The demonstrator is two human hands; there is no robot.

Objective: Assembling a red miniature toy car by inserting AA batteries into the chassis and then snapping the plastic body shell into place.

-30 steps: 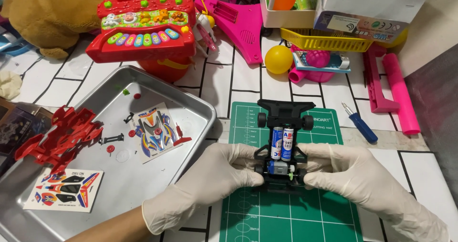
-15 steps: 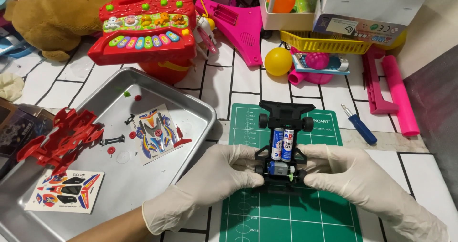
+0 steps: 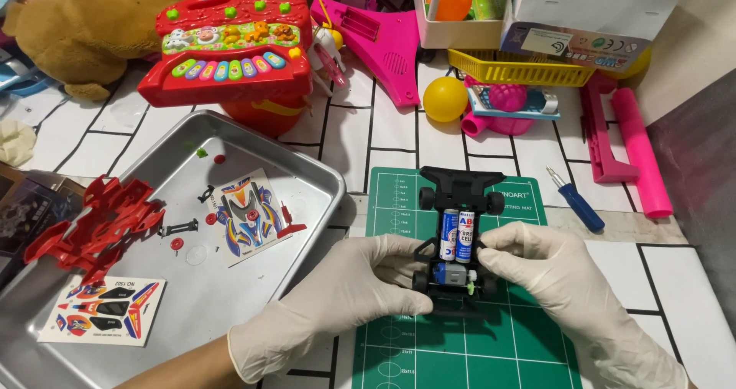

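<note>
Gloved hands [image 3: 460,282] seemingly pinching car chassis [image 3: 456,243]

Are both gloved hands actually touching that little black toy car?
Touching. The head view shows the left hand and right hand pressing fingertips against opposite sides of the black car chassis.

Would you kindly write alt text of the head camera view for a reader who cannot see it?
Two gloved hands, left hand and right hand, grip a black toy car chassis with two batteries on a green cutting mat. To the left, a metal tray holds sticker sheets and a red car body; toys lie behind.
</note>
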